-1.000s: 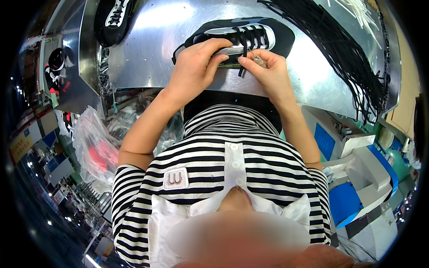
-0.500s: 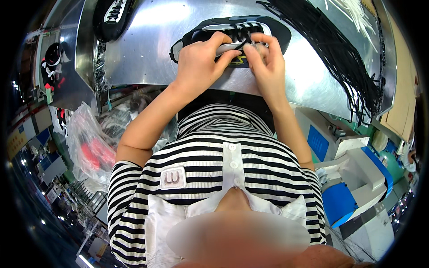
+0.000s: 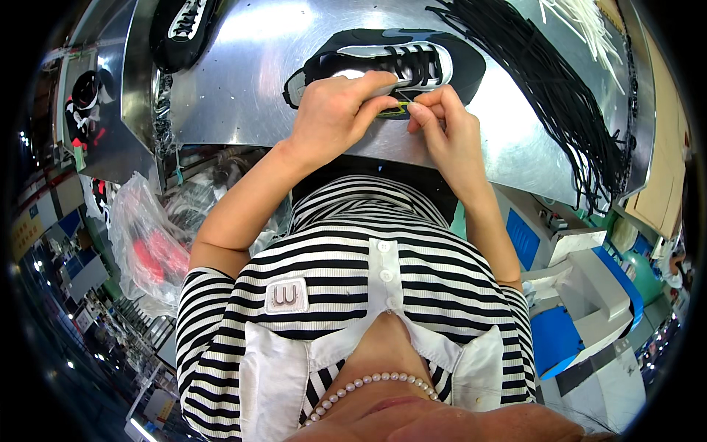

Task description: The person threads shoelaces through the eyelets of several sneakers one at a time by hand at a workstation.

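A black shoe upper (image 3: 465, 68) with white-grey trim lies on the metal table, its toe toward the right. Black lace (image 3: 417, 65) crosses its eyelet rows in several passes. My left hand (image 3: 330, 112) grips the near eyelet flap between thumb and fingers, lifting that edge. Close beside it, my right hand (image 3: 451, 127) is closed in a pinch at the near side of the upper, where a thin dark lace end seems to run into the fingertips. A yellow-green mark shows on the near side between my hands.
Another black shoe upper (image 3: 184, 33) with white trim lies at the far left. A long bundle of black laces (image 3: 541, 85) spreads over the table's right side, with white laces (image 3: 585, 29) behind it. Raised metal walls (image 3: 138, 88) edge the table. A clear plastic bag (image 3: 140, 250) hangs at the left.
My right hand has come down toward me from over the laces to the near edge of the upper. My left hand keeps its grip, shifted slightly nearer, and more of the lacing shows.
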Available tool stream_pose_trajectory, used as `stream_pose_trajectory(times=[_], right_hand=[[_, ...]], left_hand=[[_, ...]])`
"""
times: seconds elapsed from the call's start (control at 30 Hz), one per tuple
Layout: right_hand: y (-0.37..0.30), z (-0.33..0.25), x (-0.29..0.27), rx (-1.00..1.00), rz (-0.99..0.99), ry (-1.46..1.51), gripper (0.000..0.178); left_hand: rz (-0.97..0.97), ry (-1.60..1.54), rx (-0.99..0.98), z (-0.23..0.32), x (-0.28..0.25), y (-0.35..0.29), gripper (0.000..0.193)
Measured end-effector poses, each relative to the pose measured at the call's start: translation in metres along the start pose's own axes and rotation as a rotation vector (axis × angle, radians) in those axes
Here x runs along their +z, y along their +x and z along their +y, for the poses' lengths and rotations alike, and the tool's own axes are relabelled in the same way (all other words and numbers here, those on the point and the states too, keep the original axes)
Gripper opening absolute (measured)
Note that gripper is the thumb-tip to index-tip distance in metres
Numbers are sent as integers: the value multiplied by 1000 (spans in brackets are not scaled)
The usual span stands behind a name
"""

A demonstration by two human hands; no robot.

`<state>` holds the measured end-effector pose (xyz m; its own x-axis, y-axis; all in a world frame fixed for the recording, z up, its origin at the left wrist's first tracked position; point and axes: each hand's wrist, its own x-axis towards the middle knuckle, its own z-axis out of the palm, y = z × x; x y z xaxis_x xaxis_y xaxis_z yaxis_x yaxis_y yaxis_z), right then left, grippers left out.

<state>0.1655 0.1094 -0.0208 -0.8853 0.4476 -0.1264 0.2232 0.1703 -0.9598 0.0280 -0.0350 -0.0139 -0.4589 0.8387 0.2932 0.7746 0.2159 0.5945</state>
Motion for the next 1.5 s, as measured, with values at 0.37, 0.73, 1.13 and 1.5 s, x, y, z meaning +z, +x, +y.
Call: stream_pose_trajectory(times=[0.37,0.73,1.13,1.5], right_hand=[[0,-12,-44,168,-203,-145,18],[41,27,-18,-165,414,-52,15],[44,9,-24,-174,55,-255,15],[51,15,-25,-135,29,-181,14]], left_hand=[[-148,-144,30,5,-7,-1,29],[-441,61,5,7,-38,10,27],[-122,-361,-301,9,-6,23,27],[-11,-350,-281,5,5,24,26]])
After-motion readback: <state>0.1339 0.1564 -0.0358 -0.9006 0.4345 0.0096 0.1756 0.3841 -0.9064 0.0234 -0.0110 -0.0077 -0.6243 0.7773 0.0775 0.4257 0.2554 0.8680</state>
